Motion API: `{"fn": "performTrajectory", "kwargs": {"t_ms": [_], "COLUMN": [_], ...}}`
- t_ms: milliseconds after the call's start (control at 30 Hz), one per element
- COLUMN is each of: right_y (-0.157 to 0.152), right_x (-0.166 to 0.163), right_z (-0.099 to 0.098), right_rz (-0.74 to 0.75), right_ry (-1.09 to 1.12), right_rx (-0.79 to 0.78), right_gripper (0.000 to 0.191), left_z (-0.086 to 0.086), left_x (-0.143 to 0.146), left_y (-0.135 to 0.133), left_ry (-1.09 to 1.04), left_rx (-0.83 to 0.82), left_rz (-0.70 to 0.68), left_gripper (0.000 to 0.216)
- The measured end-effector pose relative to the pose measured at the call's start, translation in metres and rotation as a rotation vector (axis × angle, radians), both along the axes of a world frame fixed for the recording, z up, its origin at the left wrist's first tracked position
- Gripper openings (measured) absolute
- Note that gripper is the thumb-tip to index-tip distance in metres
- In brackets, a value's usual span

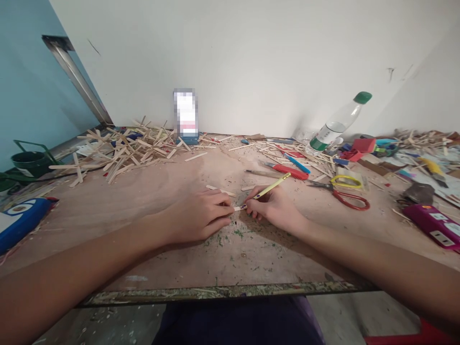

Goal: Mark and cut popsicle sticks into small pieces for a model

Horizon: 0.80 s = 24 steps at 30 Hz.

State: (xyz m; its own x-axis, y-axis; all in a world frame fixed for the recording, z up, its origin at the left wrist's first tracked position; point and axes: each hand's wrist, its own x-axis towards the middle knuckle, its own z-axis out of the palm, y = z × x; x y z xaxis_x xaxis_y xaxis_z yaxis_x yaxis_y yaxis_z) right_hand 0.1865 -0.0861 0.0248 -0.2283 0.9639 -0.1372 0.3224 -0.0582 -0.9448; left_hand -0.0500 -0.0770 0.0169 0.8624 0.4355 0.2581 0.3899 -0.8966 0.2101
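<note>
My left hand [199,215] lies on the wooden tabletop [143,201], its fingers pressed onto a short pale wooden stick [239,208]. Only the stick's right end shows past my fingertips. My right hand [275,207] is closed around a yellow pencil [273,186], whose tip touches that end of the stick. Two more loose sticks [220,189] lie just behind my hands.
A heap of wooden sticks [122,148] covers the back left. Scissors with red and yellow handles [345,189], a red-handled cutter [287,170], a tilted plastic bottle [338,122], a purple box [436,225] and clutter sit right. A blue case [21,220] lies left.
</note>
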Motion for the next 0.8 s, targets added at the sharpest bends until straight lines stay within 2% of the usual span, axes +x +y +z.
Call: {"fn": "performTrajectory", "kwargs": {"t_ms": [800], "right_y": [0.0009], "right_x": [0.0001], "right_z": [-0.0034], "right_rz": [-0.01], "right_ry": [0.004], "right_rx": [0.004], "right_gripper": [0.007], "left_z": [0.0013], "left_x": [0.0001], "left_y": [-0.0012], "left_ry": [-0.01], "left_rx": [0.011], "left_rz": [0.005], "left_gripper": [0.027]}}
